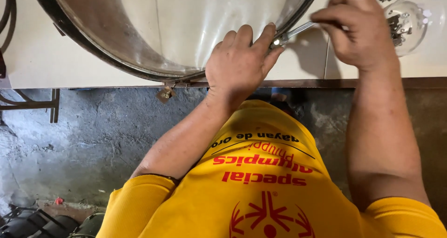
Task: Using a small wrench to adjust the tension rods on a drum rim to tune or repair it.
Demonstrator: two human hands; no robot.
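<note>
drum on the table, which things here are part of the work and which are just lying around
In use:
- drum, rim under the left hand
- metal wrench, in the right hand, its end at the rim

Lying about:
- clear glass bowl of small metal parts
- small metal tag at the table edge

packaging: clear plastic container (412,21) | place: table's far right corner | contents: small metal parts
</note>
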